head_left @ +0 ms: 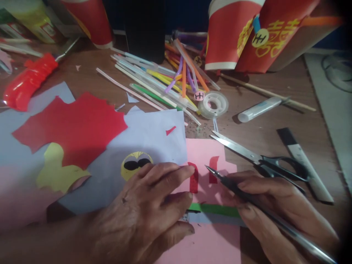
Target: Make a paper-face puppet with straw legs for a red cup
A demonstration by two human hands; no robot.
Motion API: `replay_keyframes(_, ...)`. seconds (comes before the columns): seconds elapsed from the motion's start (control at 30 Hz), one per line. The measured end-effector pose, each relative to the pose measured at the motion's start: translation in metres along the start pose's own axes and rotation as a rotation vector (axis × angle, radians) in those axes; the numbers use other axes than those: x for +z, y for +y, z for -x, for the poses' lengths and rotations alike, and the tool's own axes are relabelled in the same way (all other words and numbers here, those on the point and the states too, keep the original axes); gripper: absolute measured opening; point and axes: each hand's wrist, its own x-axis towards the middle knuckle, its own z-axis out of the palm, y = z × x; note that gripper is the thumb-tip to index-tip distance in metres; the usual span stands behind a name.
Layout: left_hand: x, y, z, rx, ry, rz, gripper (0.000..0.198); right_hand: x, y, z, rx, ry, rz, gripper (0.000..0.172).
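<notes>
A wooden counter (264, 135) carries red paper cups (229, 35) printed with gold characters; a round tag (260, 37) on one reads "H". The pink paper (202, 154) lies near the front edge under the left hand (145, 209), fingers spread flat. The right hand (275, 205), fingers pinched, holds a pointed tool (233, 185) over a red cutout (194, 178).

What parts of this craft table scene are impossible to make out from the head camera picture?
- Pink paper: its middle is covered by the left hand and right hand.
- Pointed tool in the right hand: its rear end runs off the bottom edge.
- Green strip: its left end is hidden under the left hand's fingers.
- Red paper cups: tops cut off by the upper edge.
- Right side of the picture: blurred and dark.
</notes>
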Motion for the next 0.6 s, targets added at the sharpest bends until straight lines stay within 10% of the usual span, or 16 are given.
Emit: replay_keyframes(0.6,-0.0007,-0.0002,-0.0008,-0.009,0.005,0.018,0.023,-0.0011,0.0040,0.0010,-0.018,0.005,-0.072,0.034)
